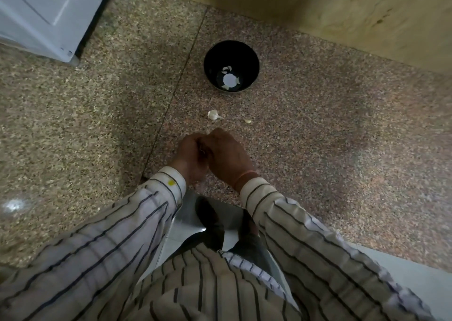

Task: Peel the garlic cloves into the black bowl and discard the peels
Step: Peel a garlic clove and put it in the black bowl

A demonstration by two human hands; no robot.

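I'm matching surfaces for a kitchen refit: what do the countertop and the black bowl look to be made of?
Countertop: looks like polished granite, speckled pinkish-brown grain with a seam line and a glossy light reflection. Black bowl: glossy dark finish, probably ceramic or melamine; which one cannot be told.

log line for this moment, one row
hands: left hand and right hand pressed together over counter | held: hidden | black bowl: few peeled cloves | counter: garlic piece, small clove
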